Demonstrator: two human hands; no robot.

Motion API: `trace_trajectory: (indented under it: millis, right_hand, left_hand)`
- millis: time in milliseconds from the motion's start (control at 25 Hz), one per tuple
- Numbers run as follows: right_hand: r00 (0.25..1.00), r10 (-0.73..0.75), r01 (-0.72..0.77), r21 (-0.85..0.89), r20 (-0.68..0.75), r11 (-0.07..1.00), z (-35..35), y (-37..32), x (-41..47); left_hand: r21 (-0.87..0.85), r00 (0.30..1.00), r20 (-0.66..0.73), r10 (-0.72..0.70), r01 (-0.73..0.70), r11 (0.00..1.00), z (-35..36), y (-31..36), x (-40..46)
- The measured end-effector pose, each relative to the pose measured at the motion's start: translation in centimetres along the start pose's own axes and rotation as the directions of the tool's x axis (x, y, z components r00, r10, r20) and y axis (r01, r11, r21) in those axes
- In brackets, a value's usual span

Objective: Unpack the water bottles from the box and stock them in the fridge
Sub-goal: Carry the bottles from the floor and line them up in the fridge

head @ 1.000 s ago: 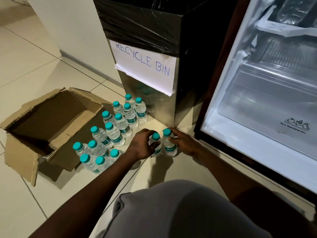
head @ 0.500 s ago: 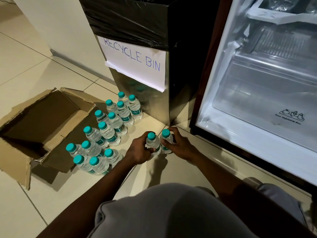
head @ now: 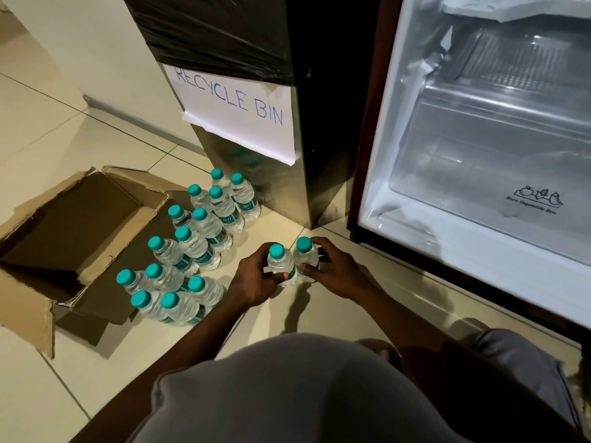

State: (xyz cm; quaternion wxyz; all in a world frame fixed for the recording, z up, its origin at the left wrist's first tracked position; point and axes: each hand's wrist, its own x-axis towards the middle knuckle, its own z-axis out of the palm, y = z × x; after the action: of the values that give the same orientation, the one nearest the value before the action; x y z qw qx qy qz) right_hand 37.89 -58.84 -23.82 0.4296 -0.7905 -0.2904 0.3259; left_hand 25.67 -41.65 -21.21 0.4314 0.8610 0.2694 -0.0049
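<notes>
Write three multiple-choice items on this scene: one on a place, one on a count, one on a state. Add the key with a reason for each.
1. Where is the cardboard box?
A. Inside the fridge
B. On the floor, left of the standing bottles
C. Held in both hands

2. How many water bottles do the hands hold?
A. One
B. Two
C. Four

3. What state is the fridge in?
A. Open, interior lit
B. Shut
C. Open, filled with cartons

Key:
1 B, since the box lies open on the tiles beside the bottle group.
2 B, since the left hand grips one water bottle and the right hand grips another.
3 A, since the bright white interior and its shelves are in plain view.
</notes>
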Motion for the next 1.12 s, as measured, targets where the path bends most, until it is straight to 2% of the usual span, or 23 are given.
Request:
trace_trajectory:
  millis: [240, 360, 480, 600, 680, 840, 920, 1120]
  right_hand:
    - [0.995, -0.029, 0.024, 0.056, 0.091, 0.998, -0.8, 0.5, 0.2]
    - [0.997, -0.018, 0.009, 0.115, 0.076, 0.993, -0.7, 0.3, 0.2]
    - [0.999, 0.008, -0.014, 0.19, 0.032, 0.982, -1.2, -0.9, -0.4]
    - [1.0, 0.014, -0.012, 0.229, -0.01, 0.973, -3.2, -3.2, -1.5]
    - [1.0, -0.008, 0.014, 0.234, -0.027, 0.972, -5.7, -5.7, -2.6]
    - [0.997, -0.037, 0.061, 0.349, -0.073, 0.935, -10.6, -10.9, -6.3]
    - [0.989, -0.051, 0.098, 0.366, -0.136, 0.926, -12.4, -12.9, -8.2]
    - [0.931, -0.164, 0.257, 0.266, -0.326, 0.929, -16.5, -18.2, -12.1]
  left_hand:
    - [-0.011, 0.999, 0.018, -0.033, 0.033, 0.999, -0.2, 0.7, 0.1]
    - [-0.084, 0.995, 0.01, -0.099, 0.1, 0.991, -0.4, 1.1, 0.1]
    - [-0.135, 0.992, 0.07, -0.109, 0.117, 0.984, -1.7, 2.1, 0.0]
    - [-0.138, 0.984, 0.175, -0.033, 0.058, 0.989, -3.9, 4.5, -0.5]
    - [-0.212, 0.972, 0.235, 0.027, 0.024, 0.977, -5.3, 6.9, -0.7]
    - [-0.364, 0.957, 0.233, 0.174, -0.08, 0.928, -8.0, 12.4, -1.7]
    - [-0.372, 0.926, 0.246, 0.285, -0.182, 0.91, -9.1, 15.4, -2.4]
    - [-0.39, 0.833, 0.266, 0.486, -0.368, 0.844, -12.3, 23.1, -4.3]
